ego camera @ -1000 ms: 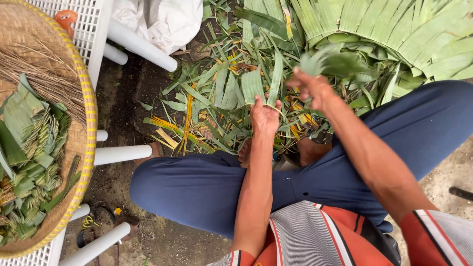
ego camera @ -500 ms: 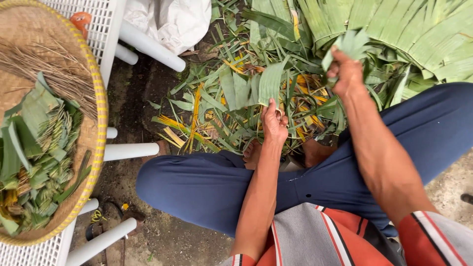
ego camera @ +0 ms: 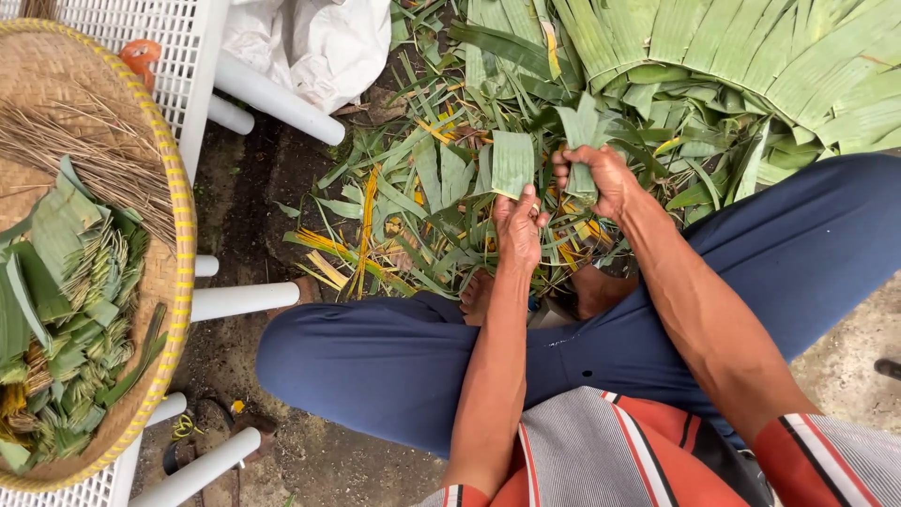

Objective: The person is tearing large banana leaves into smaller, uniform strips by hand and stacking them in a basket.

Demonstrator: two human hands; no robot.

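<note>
Green palm-leaf strips cover the ground in front of a seated person whose legs, in dark blue trousers [ego camera: 394, 366], are crossed. The left hand [ego camera: 518, 230] is closed at the fingertips on 1 short, broad leaf piece [ego camera: 512, 161], which stands upright above the knuckles. The right hand [ego camera: 601, 178] is closed in a fist around a small bundle of leaf strips [ego camera: 580, 127], whose cut ends fan out above the fist. The 2 hands are near each other, just apart, over a loose heap of cuttings [ego camera: 413, 207], some green, some yellow. Behind the heap lies a row of long fronds [ego camera: 751, 56], overlapping side by side.

To the left, a round woven tray [ego camera: 174, 235] with a yellow rim rests on a white plastic worktop [ego camera: 188, 56]. It holds folded green leaf pieces [ego camera: 75, 310] and a sheaf of thin brown sticks [ego camera: 84, 160]. A white sack [ego camera: 310, 42] lies on the ground just beyond the worktop's white legs.
</note>
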